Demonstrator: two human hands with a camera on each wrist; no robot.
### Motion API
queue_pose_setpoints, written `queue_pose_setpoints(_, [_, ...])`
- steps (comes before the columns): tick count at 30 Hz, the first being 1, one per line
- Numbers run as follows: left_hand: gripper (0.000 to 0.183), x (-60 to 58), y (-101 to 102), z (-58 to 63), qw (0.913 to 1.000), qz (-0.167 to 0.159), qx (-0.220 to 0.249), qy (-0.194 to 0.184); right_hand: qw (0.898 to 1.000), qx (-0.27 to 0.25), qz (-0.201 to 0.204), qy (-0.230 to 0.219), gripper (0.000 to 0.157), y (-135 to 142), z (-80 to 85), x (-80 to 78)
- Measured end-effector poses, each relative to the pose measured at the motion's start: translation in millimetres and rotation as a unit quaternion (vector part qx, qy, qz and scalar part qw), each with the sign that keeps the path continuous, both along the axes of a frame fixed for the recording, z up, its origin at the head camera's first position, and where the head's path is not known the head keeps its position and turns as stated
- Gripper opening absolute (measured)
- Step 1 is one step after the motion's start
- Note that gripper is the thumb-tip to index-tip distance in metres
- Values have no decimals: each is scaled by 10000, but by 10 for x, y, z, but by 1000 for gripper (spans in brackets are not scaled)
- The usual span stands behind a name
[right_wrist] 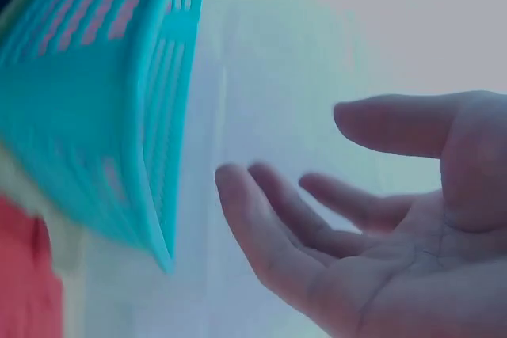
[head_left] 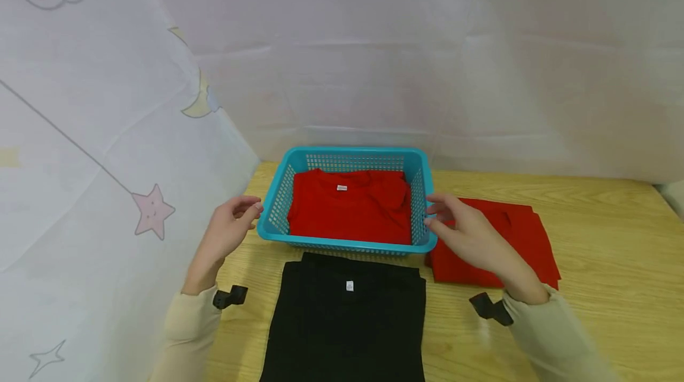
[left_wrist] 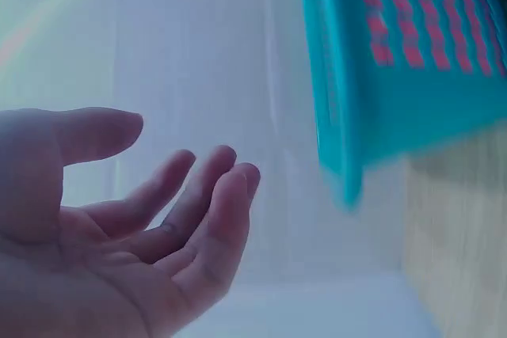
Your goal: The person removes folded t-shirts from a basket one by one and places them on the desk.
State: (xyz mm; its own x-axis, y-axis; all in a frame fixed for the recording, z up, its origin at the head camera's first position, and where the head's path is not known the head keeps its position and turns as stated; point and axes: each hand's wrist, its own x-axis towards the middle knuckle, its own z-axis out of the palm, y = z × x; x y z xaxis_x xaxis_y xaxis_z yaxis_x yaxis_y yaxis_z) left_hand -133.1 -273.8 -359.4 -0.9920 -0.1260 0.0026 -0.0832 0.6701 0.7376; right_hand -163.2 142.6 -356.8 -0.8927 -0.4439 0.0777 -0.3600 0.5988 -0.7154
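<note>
A turquoise plastic basket (head_left: pixel 350 246) stands on the table near the back wall, with a folded red shirt (head_left: pixel 347 210) lying inside it. My left hand (head_left: pixel 227 230) is at the basket's left side, fingers loosely bent and a gap to the rim in the left wrist view. On the other side, my right hand (head_left: pixel 470 233) hovers by the right rim, its thumb and fingers apart; the right wrist view shows nothing between them. Directly in front of the basket lies a folded black shirt (head_left: pixel 347 328) with a white label.
To the basket's right, partly under my right forearm in the head view, folded red clothing (head_left: pixel 526 239) lies on the wooden table (head_left: pixel 614 263). A white sheet with printed stars and moons (head_left: pixel 107 150) hangs along the left; pale sheeting covers the back.
</note>
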Motion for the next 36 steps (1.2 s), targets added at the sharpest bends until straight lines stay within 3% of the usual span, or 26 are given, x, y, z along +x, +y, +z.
queue_pose_setpoints(3, [46,-116,135,-2,9997,-193,49,-117,9979,-172,63,-619,56,-156,-42,-93])
queue_pose_setpoints(7, [51,-278,304,-63,9973,-459,29,-580,9931,-221,207,-1132,60,-353,-143,-222])
queue_pose_setpoints(11, [56,-438,448,-183,9919,-655,46,-1086,9940,193,337,-1027,65,-497,-293,-344])
queue_pose_setpoints(16, [60,-595,587,-302,9892,-579,-260,-1321,9929,895,208,-760,71,-672,-439,-443])
queue_pose_setpoints(23, [62,-714,668,-404,9866,-405,-926,-1280,9863,1424,-129,-821,72,-814,-570,-519])
queue_pose_setpoints(29, [63,-762,681,-515,9832,-346,-1087,-1428,9823,1499,-460,-1024,77,-860,-635,-559])
queue_pose_setpoints(36, [66,-811,667,-543,9773,-365,-1154,-1739,9760,1563,-499,-1429,89,-922,-647,-612])
